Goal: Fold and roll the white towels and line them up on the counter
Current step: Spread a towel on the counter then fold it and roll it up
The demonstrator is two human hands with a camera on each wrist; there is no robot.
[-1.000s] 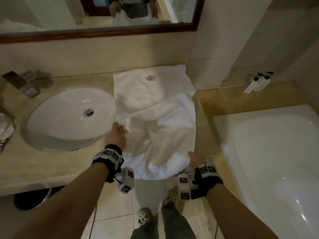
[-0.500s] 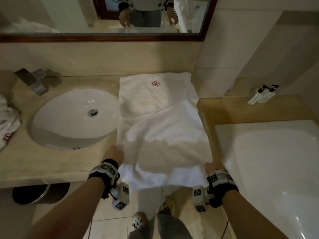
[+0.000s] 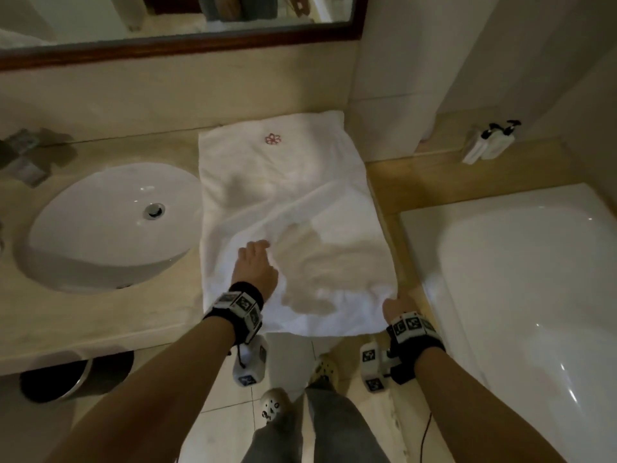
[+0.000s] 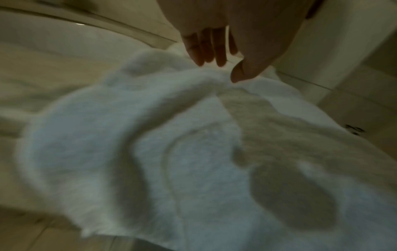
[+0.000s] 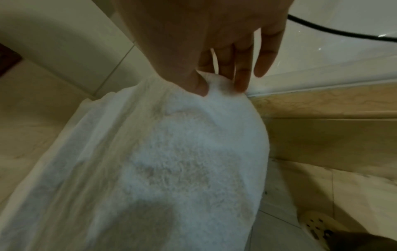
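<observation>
A white towel [image 3: 293, 202] with a small red flower emblem lies spread on the beige counter [image 3: 83, 315] right of the sink, its near end hanging over the counter's front edge. My left hand [image 3: 255, 262] lies on the towel's near left part with straight fingers [image 4: 206, 47], holding nothing. At the towel's near right corner my right hand [image 3: 397, 304] pinches the cloth [image 5: 204, 135] between thumb and fingers [image 5: 240, 74]. A diagonal crease runs across the middle of the towel.
A white oval sink [image 3: 107, 222] sits left of the towel, with a tap [image 3: 23, 155] behind it. A white bathtub [image 3: 517, 295] lies to the right, two small bottles [image 3: 487, 142] on its ledge. A mirror [image 3: 167, 18] hangs above; a dark bin [image 3: 73, 375] stands under the counter.
My left hand let go of the towel's left edge and moved forward onto the towel, now lying flat. The right hand kept hold of the near right corner.
</observation>
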